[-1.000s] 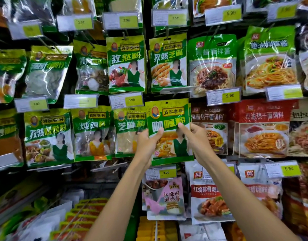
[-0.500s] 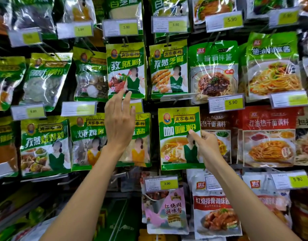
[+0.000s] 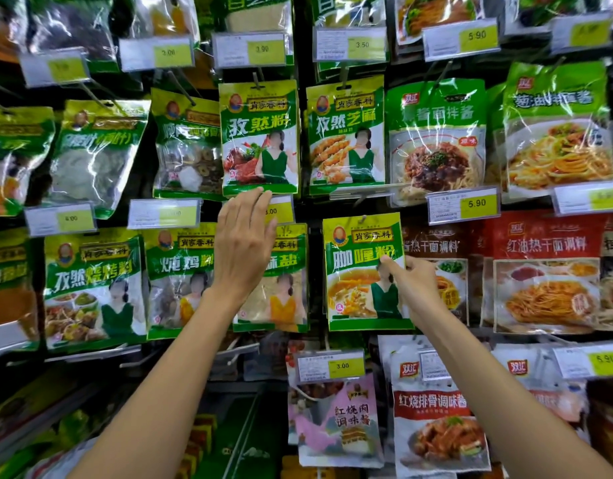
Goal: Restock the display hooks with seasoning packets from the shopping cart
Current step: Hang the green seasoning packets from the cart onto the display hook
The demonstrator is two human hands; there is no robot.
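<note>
glossy green-yellow seasoning packet (image 3: pixel 364 271), right hand (image 3: pixel 410 285) pinching edge

Store display wall, covered edge to edge. A dark back panel (image 3: pixel 139 174) is seen in the gaps between columns. Clear price-label holders (image 3: pixel 250 50) with yellow inserts are mounted in rows across it; 3.00, 3.50, 3.90 and 5.90 can be read. A grey rail (image 3: pixel 91 355) is run under the left row. Below, a dim lower shelf (image 3: pixel 229 454) is stacked with yellow-orange packs (image 3: pixel 198 440), blurred. White glare streaks are spread over the upper rows; the bottom is lit far less.
</note>
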